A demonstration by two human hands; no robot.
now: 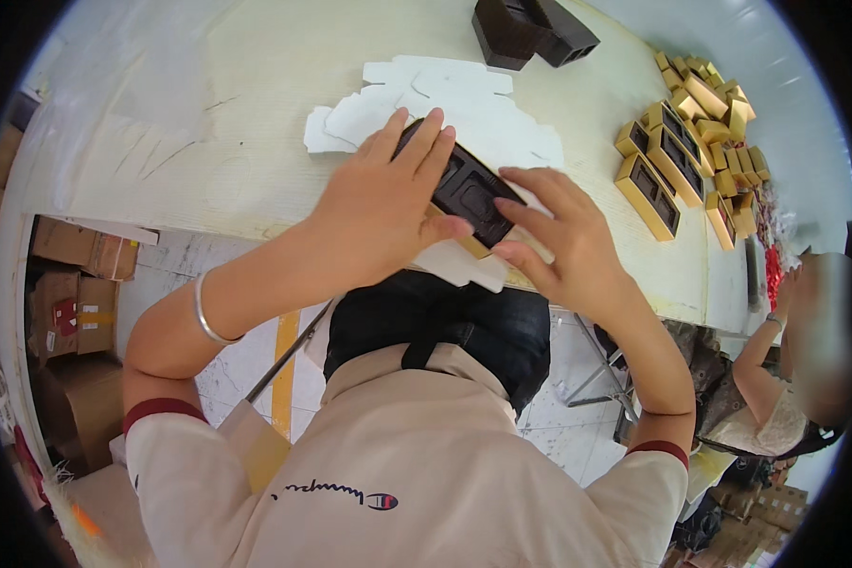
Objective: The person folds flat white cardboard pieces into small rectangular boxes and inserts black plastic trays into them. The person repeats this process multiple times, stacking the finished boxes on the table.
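Observation:
In front of me, near the table's front edge, lies a long gold cardboard box (474, 247) with a black molded plastic tray (470, 192) in it. Its wells face up. My left hand (374, 204) is laid across the upper left end, fingers over the tray and thumb along the near side. At the other end my right hand (573, 237) grips the box, its thumb at the near edge and a fingertip pressing on the tray. Flat white cardboard blanks (445, 90) lie beneath and behind the box, partly covered by it and my hands.
Stacked black plastic trays (516, 36) stand at the table's far edge. Several gold boxes (647, 196) with black trays sit to the right, before a pile of smaller gold boxes (734, 118). Brown cartons (71, 312) fill the space below left. Another person (767, 398) sits at right.

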